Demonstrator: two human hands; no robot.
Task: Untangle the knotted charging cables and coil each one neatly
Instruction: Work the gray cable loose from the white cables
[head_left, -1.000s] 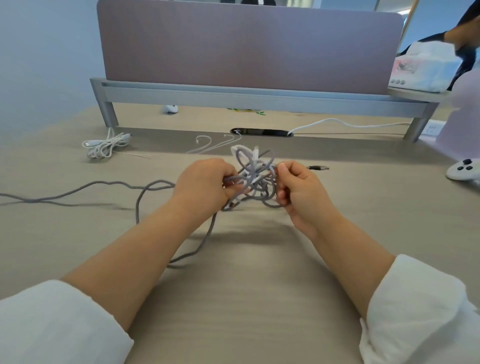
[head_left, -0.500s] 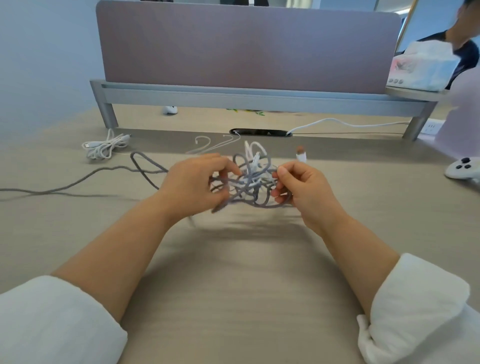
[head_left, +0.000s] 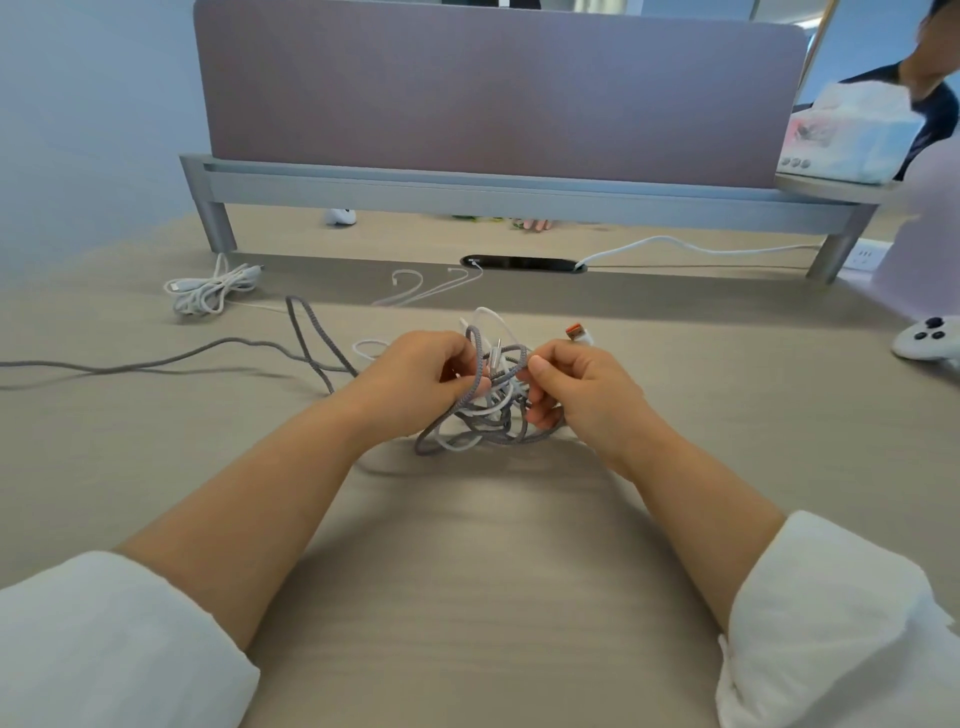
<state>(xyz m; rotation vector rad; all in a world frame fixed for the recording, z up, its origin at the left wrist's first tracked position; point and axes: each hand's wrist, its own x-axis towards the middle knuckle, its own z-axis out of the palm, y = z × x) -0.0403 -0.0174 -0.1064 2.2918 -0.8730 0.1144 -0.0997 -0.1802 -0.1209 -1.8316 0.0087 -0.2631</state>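
- The knot of cables (head_left: 488, 421) lies on the surface (head_left: 467, 571) between the two hands, with grey braided and white strands wound through each other.
- The left hand (head_left: 415, 379) is curled and pinches a grey braided strand at the knot's 9 o'clock edge.
- The right hand (head_left: 587, 395) is also curled and pinches a strand at the knot's 2 o'clock edge. I cannot tell which cable that strand belongs to.
- The grey cable (head_left: 156, 364) runs from behind the left hand toward 9 o'clock, so its long axis crosses the surface sideways. It has one raised loop at about 10 o'clock.
- A white plug (head_left: 577, 335) with an orange tip pokes out at 1 o'clock, just beyond the right hand.
- The left hand is nearer the grey tail, so it looks best placed to draw that cable out toward 9 o'clock while the right hand steadies the knot.
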